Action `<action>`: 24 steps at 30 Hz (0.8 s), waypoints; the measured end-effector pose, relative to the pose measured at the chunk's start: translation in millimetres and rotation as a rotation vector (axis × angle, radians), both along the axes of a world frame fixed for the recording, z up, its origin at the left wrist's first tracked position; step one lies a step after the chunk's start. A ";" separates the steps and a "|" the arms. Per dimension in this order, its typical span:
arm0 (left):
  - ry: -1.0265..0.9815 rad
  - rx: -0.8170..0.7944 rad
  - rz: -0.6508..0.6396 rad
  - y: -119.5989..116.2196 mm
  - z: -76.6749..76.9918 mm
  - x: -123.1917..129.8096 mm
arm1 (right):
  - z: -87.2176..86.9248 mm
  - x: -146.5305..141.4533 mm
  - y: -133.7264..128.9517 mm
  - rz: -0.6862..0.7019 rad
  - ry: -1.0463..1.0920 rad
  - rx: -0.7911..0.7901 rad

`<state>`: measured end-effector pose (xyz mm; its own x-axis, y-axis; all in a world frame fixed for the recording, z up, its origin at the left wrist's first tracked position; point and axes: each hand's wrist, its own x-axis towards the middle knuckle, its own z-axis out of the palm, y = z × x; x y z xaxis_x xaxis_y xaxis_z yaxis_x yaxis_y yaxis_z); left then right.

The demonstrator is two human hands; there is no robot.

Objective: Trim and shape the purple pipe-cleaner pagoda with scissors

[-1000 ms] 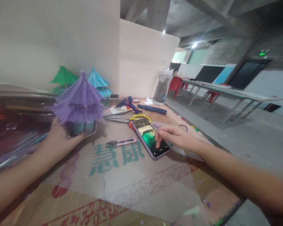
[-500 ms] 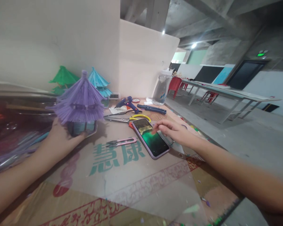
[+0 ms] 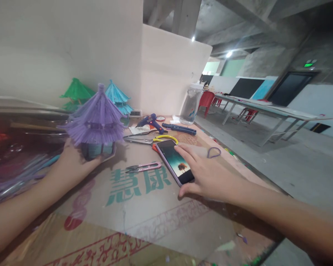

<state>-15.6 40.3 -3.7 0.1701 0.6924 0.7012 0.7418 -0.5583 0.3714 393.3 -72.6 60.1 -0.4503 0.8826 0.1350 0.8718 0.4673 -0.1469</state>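
A rough concrete ceiling (image 3: 224, 18) hangs over smooth, pale wall panels (image 3: 174, 74); the table (image 3: 233, 168) below carries printed brown cardboard (image 3: 135, 218) under a clear sheet. On the left, the left hand (image 3: 73, 158) grips the lower body of a purple model tower (image 3: 99, 112), upright, its two fuzzy, flared roofs tapering to a blunt tip. Green (image 3: 76, 88) and light-blue (image 3: 117, 92) models with similar fringed, cone-shaped roofs stand behind it; glossy clear plastic (image 3: 24, 155) lies at far left. In the middle lies a flat, rounded slab of a phone (image 3: 172, 160), lit, in a lilac case. The right hand (image 3: 208, 171) spreads over its right edge, thumb and fingers parted; whether it presses the phone I cannot tell. Pink-handled snips (image 3: 151, 167) with pointed metal blades lie left of it. Beyond are yellow-handled scissors (image 3: 147, 141), a blue glue gun (image 3: 152, 121) and a see-through jar (image 3: 189, 107).
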 end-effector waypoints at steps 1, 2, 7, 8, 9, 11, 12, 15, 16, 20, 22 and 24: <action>-0.002 0.008 -0.016 -0.5 0.5 0.5 | -1.4 -2.4 -0.2 0.004 -0.003 0.001; -0.006 0.013 -0.030 -0.7 0.7 0.8 | -2.3 -4.2 0.0 0.004 -0.009 -0.003; -0.008 0.019 -0.028 1.6 -2.1 -0.7 | 0.9 -2.8 3.8 -0.023 -0.017 -0.024; -0.005 0.021 -0.030 1.9 -2.4 -0.8 | 1.8 -0.9 5.3 -0.027 -0.013 -0.018; -0.006 0.020 -0.034 2.0 -2.3 -0.6 | 2.5 1.1 7.2 -0.030 -0.008 -0.010; -0.016 0.011 -0.051 1.0 -0.9 0.8 | 2.7 4.3 11.8 -0.039 0.014 0.008; -0.021 0.008 -0.057 0.0 0.1 1.7 | 2.5 5.4 14.2 -0.046 0.027 0.010; -0.024 0.005 -0.056 -3.6 2.9 4.3 | 1.6 6.1 20.9 -0.072 0.053 -0.007; -0.024 -0.001 -0.053 -4.6 3.4 4.8 | 1.2 6.1 22.8 -0.083 0.058 -0.015; -0.022 -0.026 -0.044 -5.1 3.3 4.3 | -2.3 9.0 29.8 -0.108 0.062 -0.030; -0.004 -0.003 -0.047 -3.1 2.1 2.9 | -5.4 12.1 32.9 -0.109 0.067 -0.020; 0.008 0.020 -0.054 -0.7 0.5 1.6 | -8.5 14.9 35.4 -0.104 0.084 0.001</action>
